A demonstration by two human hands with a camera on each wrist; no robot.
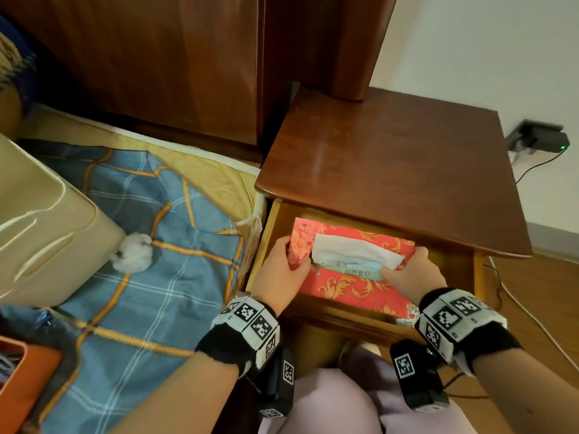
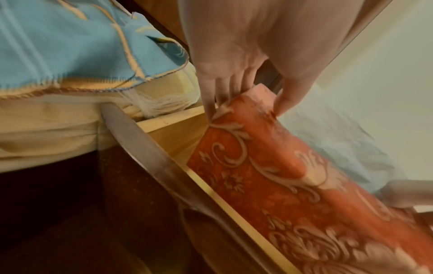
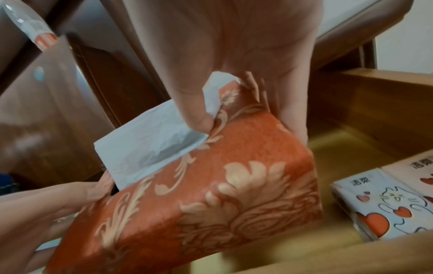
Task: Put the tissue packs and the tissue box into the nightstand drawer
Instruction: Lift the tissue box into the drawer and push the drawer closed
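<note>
Hands at both ends of the tissue box [image 1: 351,285], and it sits over the open nightstand drawer [image 1: 332,311], partly inside. The left hand [image 1: 277,267] clamps the left end, thumb on the red floral top, the other fingers [image 2: 212,96] pressed down the end face; the right hand [image 1: 410,274] grips the right end, thumb tip [image 3: 199,122] on the top right by the white tissue [image 1: 354,252] sticking out of the slot, its fingers wrapped down the far side. From the left wrist view the box's near long side runs just inside the drawer's front wall. Whether the bottom touches the drawer floor, I cannot tell. Just right of the right hand's fingers, tissue packs [image 3: 386,204] with a cat and red hearts lie flat on the drawer floor. Left of the left hand's fingers, a blue plaid blanket [image 1: 141,245] covers the bed, with a small white tuft [image 1: 133,252] on it.
</note>
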